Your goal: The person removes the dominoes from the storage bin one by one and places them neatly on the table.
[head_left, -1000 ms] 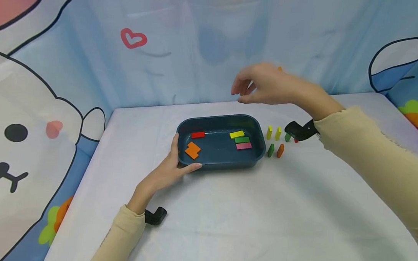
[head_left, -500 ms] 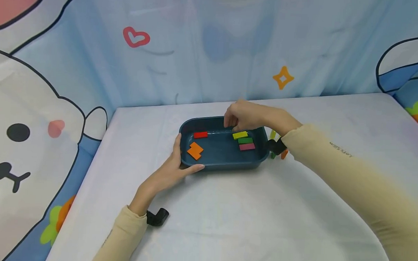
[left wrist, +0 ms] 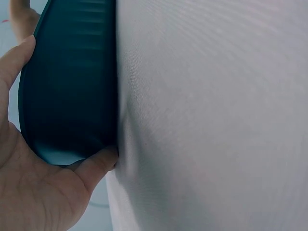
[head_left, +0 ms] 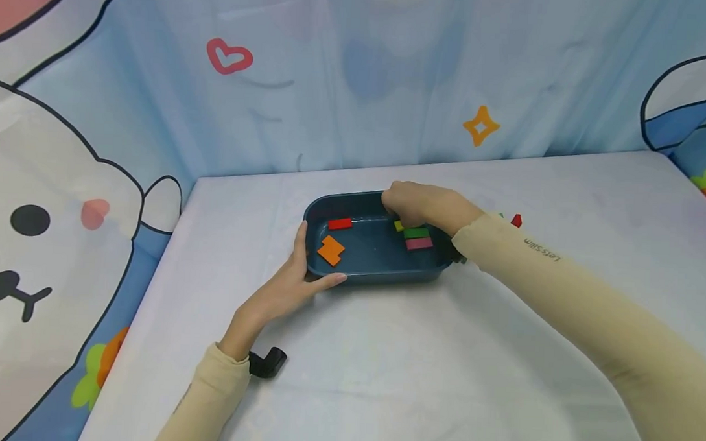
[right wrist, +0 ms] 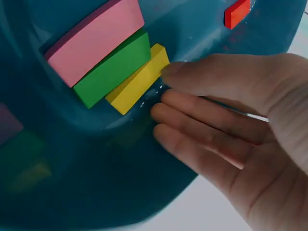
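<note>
Counter (head_left: pixel 347 376) under white cloth, faintly creased. Blue printed curtain (head_left: pixel 371 46) behind: red heart (head_left: pixel 221 66), orange star (head_left: pixel 472 125), big white animal face (head_left: pixel 54 249) at left. Writing: "LetsSlim" on the beige right sleeve (head_left: pixel 561 280); marks on the left sleeve (head_left: pixel 207 390) too small to read.

Dark teal tray (head_left: pixel 372 253) mid-counter on the cloth. Left hand (head_left: pixel 283 286) spread wide round its left end, holding it. Inside, head view: red block (head_left: pixel 340 224) and orange pieces (head_left: pixel 331 250) at left, green block (head_left: pixel 416 233) and pink block (head_left: pixel 419 243) at right, yellow block (right wrist: pixel 139 84) mostly covered by the right hand (head_left: pixel 426 203).

Right wrist view clears this up: yellow against green, green against pink. Thumb tip at yellow's end, visible fingers slightly bent, just beside; cannot tell whether it pinches. Faint block reflections in the tray too. Left wrist view: left thumb low on the tray's outer wall, by the cloth. Another red piece (head_left: pixel 516 220) on the cloth, just past the right sleeve.
</note>
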`<state>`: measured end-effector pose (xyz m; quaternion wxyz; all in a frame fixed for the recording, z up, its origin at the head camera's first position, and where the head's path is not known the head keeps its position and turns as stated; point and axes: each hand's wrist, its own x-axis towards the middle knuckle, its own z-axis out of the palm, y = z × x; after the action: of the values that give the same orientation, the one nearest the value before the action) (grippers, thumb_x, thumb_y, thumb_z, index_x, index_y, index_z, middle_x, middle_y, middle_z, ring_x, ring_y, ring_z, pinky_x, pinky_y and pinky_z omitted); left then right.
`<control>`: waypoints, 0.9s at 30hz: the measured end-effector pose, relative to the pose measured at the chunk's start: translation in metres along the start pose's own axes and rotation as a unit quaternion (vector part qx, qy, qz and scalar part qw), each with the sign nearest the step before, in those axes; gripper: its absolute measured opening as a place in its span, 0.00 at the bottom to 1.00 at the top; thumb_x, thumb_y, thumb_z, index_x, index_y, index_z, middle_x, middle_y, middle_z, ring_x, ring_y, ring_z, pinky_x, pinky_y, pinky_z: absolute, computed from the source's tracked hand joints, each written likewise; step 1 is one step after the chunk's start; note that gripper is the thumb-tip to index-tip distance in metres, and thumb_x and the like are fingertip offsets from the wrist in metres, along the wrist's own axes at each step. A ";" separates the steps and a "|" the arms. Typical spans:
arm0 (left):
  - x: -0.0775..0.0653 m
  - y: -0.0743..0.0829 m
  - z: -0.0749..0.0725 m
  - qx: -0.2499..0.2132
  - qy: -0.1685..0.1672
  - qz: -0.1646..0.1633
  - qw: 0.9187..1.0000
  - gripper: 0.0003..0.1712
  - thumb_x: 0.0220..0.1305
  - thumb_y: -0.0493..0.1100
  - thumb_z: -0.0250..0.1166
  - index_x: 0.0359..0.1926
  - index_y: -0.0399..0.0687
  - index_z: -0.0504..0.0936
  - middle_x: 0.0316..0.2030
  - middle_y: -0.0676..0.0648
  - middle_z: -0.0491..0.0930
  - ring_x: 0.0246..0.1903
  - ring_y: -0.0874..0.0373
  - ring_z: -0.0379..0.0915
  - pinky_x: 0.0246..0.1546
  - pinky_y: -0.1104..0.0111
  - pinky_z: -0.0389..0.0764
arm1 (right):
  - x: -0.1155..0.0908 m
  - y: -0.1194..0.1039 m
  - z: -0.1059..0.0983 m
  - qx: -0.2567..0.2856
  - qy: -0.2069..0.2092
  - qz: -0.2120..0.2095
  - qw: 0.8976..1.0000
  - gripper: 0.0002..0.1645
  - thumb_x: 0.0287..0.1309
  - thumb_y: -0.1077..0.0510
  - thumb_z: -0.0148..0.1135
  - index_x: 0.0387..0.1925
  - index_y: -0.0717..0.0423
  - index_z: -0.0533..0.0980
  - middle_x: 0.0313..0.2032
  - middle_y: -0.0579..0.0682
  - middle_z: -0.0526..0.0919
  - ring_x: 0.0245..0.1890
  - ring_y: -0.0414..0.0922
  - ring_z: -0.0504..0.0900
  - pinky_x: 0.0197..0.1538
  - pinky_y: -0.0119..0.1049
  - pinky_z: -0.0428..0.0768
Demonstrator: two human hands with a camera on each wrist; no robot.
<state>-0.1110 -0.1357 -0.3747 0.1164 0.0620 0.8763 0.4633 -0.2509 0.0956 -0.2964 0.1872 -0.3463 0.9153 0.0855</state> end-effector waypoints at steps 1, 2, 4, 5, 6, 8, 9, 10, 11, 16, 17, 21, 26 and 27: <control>0.000 0.000 0.000 0.000 0.001 0.000 1.000 0.69 0.51 0.75 0.64 0.70 0.79 0.16 0.78 0.56 0.29 0.77 0.56 0.34 0.74 0.47 0.48 | 0.001 -0.001 0.000 -0.003 -0.002 0.001 1.000 0.14 0.58 0.68 0.64 0.46 0.63 0.80 0.41 0.56 0.82 0.38 0.47 0.78 0.45 0.40 0.82; -0.001 0.000 0.000 0.001 0.001 0.000 1.000 0.69 0.51 0.75 0.64 0.71 0.78 0.16 0.78 0.56 0.29 0.77 0.56 0.34 0.74 0.47 0.48 | 0.001 -0.001 0.001 -0.005 -0.006 0.002 1.000 0.13 0.58 0.67 0.64 0.46 0.63 0.80 0.40 0.55 0.81 0.37 0.47 0.78 0.44 0.39 0.82; 0.000 0.000 -0.001 0.000 0.001 0.000 1.000 0.70 0.51 0.75 0.64 0.71 0.76 0.17 0.77 0.56 0.29 0.77 0.56 0.34 0.74 0.48 0.48 | 0.002 -0.002 0.001 -0.004 -0.014 0.007 1.000 0.11 0.59 0.66 0.64 0.45 0.62 0.80 0.38 0.55 0.80 0.37 0.47 0.77 0.43 0.39 0.82; 0.000 0.001 -0.001 0.000 0.001 -0.001 1.000 0.70 0.51 0.75 0.64 0.72 0.76 0.17 0.77 0.56 0.29 0.77 0.56 0.34 0.74 0.48 0.48 | 0.003 -0.002 0.002 -0.002 -0.019 0.007 1.000 0.11 0.60 0.66 0.64 0.45 0.61 0.79 0.39 0.55 0.80 0.37 0.48 0.77 0.44 0.39 0.82; 0.000 0.001 -0.001 -0.001 0.001 -0.001 1.000 0.70 0.51 0.75 0.64 0.72 0.74 0.17 0.77 0.56 0.29 0.77 0.55 0.34 0.74 0.48 0.48 | 0.004 -0.002 0.002 0.000 -0.021 0.005 1.000 0.11 0.60 0.66 0.64 0.45 0.61 0.79 0.39 0.54 0.80 0.37 0.47 0.78 0.44 0.39 0.82; 0.000 0.001 -0.001 -0.002 0.002 -0.002 1.000 0.71 0.51 0.75 0.64 0.73 0.73 0.18 0.78 0.56 0.29 0.77 0.55 0.35 0.74 0.47 0.48 | 0.005 -0.002 0.003 0.004 -0.027 0.003 1.000 0.10 0.59 0.66 0.65 0.44 0.61 0.80 0.39 0.54 0.81 0.38 0.47 0.79 0.44 0.39 0.83; 0.001 0.000 -0.001 -0.002 0.002 -0.003 1.000 0.71 0.51 0.76 0.64 0.73 0.73 0.18 0.78 0.56 0.29 0.77 0.55 0.35 0.74 0.47 0.48 | 0.006 -0.002 0.003 0.004 -0.030 0.002 1.000 0.10 0.59 0.66 0.65 0.43 0.61 0.80 0.39 0.54 0.81 0.38 0.47 0.79 0.44 0.39 0.83; 0.001 0.000 -0.001 -0.001 0.001 -0.003 1.000 0.70 0.51 0.76 0.64 0.73 0.73 0.18 0.78 0.56 0.29 0.77 0.55 0.34 0.74 0.47 0.48 | 0.006 -0.003 0.003 0.002 -0.032 0.001 0.999 0.09 0.59 0.65 0.65 0.43 0.60 0.80 0.38 0.54 0.81 0.37 0.47 0.80 0.44 0.39 0.83; 0.000 0.000 -0.001 -0.001 0.001 -0.004 1.000 0.70 0.51 0.76 0.64 0.73 0.73 0.18 0.78 0.56 0.29 0.77 0.55 0.34 0.74 0.47 0.48 | 0.007 -0.004 0.004 -0.001 -0.034 0.000 0.999 0.09 0.59 0.66 0.65 0.43 0.60 0.80 0.38 0.54 0.81 0.37 0.47 0.80 0.44 0.39 0.83; 0.000 -0.001 -0.001 0.000 0.000 -0.007 1.000 0.69 0.51 0.75 0.64 0.71 0.77 0.17 0.77 0.56 0.28 0.77 0.55 0.34 0.74 0.47 0.48 | 0.012 -0.006 0.005 -0.010 -0.036 -0.003 0.999 0.10 0.59 0.66 0.65 0.44 0.61 0.79 0.35 0.53 0.81 0.34 0.46 0.79 0.44 0.38 0.83; 0.000 -0.001 0.000 -0.001 0.000 -0.007 1.000 0.69 0.51 0.75 0.64 0.71 0.77 0.17 0.77 0.57 0.28 0.77 0.55 0.34 0.74 0.48 0.48 | 0.012 -0.006 0.005 -0.011 -0.036 -0.004 0.999 0.11 0.59 0.67 0.65 0.44 0.61 0.79 0.35 0.53 0.82 0.34 0.46 0.79 0.44 0.38 0.83; 0.000 0.000 0.000 0.000 0.002 -0.003 1.000 0.70 0.51 0.75 0.64 0.72 0.75 0.18 0.77 0.57 0.29 0.77 0.55 0.34 0.74 0.47 0.48 | 0.013 -0.005 0.004 -0.006 -0.035 -0.002 0.999 0.10 0.59 0.67 0.65 0.43 0.61 0.80 0.36 0.53 0.82 0.34 0.46 0.79 0.44 0.38 0.84; 0.000 -0.001 -0.001 0.000 0.004 -0.001 1.000 0.69 0.51 0.75 0.64 0.72 0.77 0.18 0.77 0.57 0.29 0.77 0.56 0.35 0.74 0.47 0.48 | 0.014 -0.004 0.004 0.008 -0.033 -0.004 0.999 0.06 0.61 0.65 0.63 0.41 0.61 0.80 0.34 0.53 0.82 0.32 0.46 0.78 0.40 0.37 0.83; 0.000 -0.001 -0.001 0.000 0.004 -0.001 1.000 0.69 0.51 0.75 0.64 0.71 0.77 0.18 0.77 0.57 0.30 0.77 0.56 0.35 0.74 0.48 0.48 | 0.014 -0.004 0.003 0.009 -0.033 -0.005 0.999 0.06 0.61 0.65 0.63 0.40 0.61 0.81 0.34 0.53 0.82 0.32 0.46 0.78 0.39 0.37 0.83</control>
<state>-0.1110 -0.1371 -0.3754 0.1134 0.0589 0.8767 0.4637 -0.2570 0.0856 -0.3051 0.2213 -0.3457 0.9077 0.0876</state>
